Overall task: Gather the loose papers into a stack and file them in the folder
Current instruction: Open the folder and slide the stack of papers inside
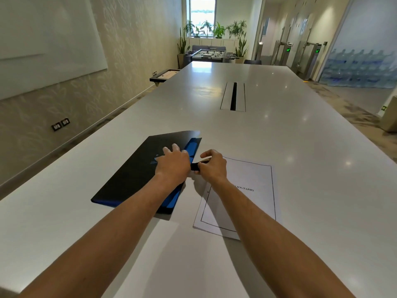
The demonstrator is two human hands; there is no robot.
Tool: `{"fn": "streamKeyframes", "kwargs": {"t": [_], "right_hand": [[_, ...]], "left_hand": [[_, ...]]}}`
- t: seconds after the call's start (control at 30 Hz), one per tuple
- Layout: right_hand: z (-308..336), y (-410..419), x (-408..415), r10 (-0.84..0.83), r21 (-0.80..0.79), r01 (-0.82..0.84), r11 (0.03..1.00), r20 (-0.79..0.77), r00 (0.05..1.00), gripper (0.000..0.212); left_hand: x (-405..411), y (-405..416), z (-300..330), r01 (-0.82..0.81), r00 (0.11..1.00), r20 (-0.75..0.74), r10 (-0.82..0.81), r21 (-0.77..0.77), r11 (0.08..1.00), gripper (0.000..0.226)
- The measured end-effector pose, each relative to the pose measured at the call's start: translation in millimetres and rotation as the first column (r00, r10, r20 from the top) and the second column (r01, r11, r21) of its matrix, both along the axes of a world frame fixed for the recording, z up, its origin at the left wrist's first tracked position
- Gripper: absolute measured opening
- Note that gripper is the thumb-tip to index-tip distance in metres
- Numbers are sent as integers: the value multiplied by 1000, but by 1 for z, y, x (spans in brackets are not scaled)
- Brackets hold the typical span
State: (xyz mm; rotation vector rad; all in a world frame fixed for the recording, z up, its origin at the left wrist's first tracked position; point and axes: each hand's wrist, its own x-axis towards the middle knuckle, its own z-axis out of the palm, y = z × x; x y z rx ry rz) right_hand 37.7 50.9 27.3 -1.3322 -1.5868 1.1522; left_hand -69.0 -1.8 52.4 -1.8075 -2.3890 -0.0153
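Note:
A dark blue folder (131, 175) lies closed on the white table (300, 168), tilted to the right. My left hand (174, 162) rests flat on its cover, fingers spread. My right hand (211, 166) is just right of the folder's edge, its fingers pinched on a short black strap or tab (194, 166) that sticks out from the folder's side. A stack of white papers (251, 190) with a ruled border and the word "BIBLIOGRAPHY" lies to the right of the folder, partly under my right forearm.
A cable slot (233, 96) with a metal frame is set into the table's middle, further away. A whiteboard hangs on the left wall. Beyond the table's far end stand a foosball table (211, 54) and plants.

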Motion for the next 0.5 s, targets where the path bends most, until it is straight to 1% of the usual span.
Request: {"fn": "streamKeyframes", "kwargs": {"t": [0.03,0.1,0.17,0.2,0.27,0.5], "right_hand": [[2,1,1,3,-2,-3,1000,-16,1000,32],[5,2,2,14,10,-14,1000,-30,999,31],[8,2,1,29,33,-28,999,-20,999,31],[10,2,1,35,39,-35,999,-20,999,31],[10,2,2,40,41,-39,998,-24,999,31],[17,2,2,61,51,-58,997,-43,997,32]], "left_hand": [[-1,0,3,-36,999,9,36,10,999,53],[-5,-1,6,-103,994,32,104,-12,995,78],[-9,-1,8,-127,990,52,130,-54,990,100],[-11,0,10,-125,989,66,129,-62,990,107],[-14,0,16,-107,991,78,112,-60,992,114],[-19,-8,36,-103,989,102,109,-68,992,120]]}}
